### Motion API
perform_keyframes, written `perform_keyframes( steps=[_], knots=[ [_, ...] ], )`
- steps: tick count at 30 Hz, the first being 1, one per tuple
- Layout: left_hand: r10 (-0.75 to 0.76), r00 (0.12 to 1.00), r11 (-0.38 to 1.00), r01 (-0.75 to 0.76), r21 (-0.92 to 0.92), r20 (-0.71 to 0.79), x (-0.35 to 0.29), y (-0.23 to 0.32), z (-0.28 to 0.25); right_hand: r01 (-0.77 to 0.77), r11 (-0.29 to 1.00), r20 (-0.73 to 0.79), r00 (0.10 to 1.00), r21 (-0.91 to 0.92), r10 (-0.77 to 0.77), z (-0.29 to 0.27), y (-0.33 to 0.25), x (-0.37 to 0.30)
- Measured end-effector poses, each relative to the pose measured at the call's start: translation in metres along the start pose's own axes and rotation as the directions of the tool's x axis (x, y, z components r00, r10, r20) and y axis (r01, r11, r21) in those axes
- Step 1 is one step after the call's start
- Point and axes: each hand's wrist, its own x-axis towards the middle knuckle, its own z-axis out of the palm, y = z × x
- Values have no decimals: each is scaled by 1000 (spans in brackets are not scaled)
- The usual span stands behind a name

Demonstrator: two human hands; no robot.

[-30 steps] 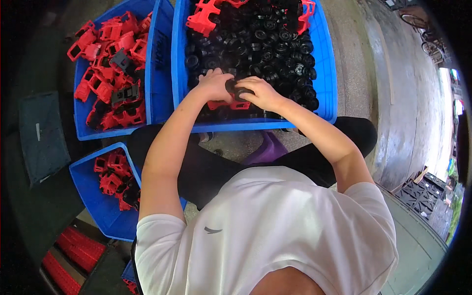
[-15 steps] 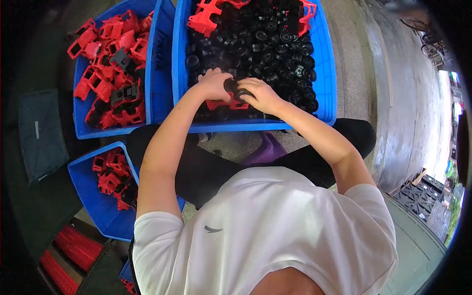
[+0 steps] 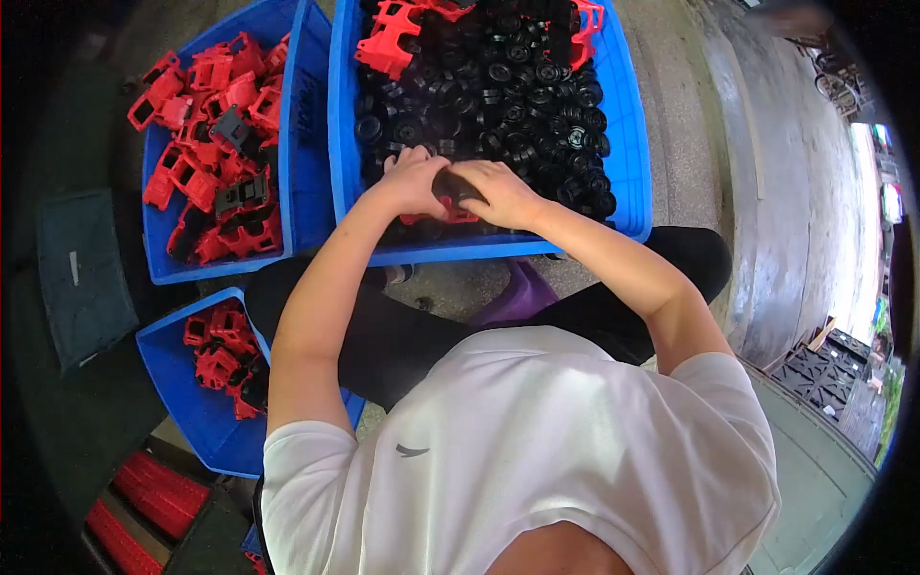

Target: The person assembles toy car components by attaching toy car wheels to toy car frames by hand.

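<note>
My left hand (image 3: 414,182) and my right hand (image 3: 500,194) meet over the near part of a big blue crate (image 3: 634,163) filled with small black toy wheels (image 3: 517,110). Between them is a red plastic toy car body (image 3: 464,215), mostly covered by my fingers. My left fingers curl round its left side, and my right hand closes over it from the right. A dark rounded piece (image 3: 454,186) shows between the two hands on top of the red body; its exact kind is hard to make out. More red car bodies (image 3: 391,38) lie on the wheels at the crate's far end.
To the left stands a blue crate (image 3: 314,182) heaped with red car bodies (image 3: 196,177), a few with dark parts. A smaller blue bin (image 3: 182,402) nearer me holds several red bodies. Below the large crate is a purple object (image 3: 517,295).
My right hand has shifted slightly left and closed in over the red body, nearer my left hand. The whole view has moved a little, with the crates slightly displaced.
</note>
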Motion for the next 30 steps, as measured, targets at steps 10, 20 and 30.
perform_keyframes(
  steps=[10, 20, 30],
  knots=[
    [177, 952, 972, -130, 194, -251, -13, 27, 27, -115, 989, 94, 988, -94, 124, -29, 80, 42],
    [291, 820, 955, -279, 100, -493, -34, 23, 30, -73, 823, 104, 982, -564, 158, -5, 123, 30],
    [247, 832, 965, -260, 43, -497, -33, 16, 34, -253, 950, -5, 966, 182, 259, -18, 17, 35]
  ],
)
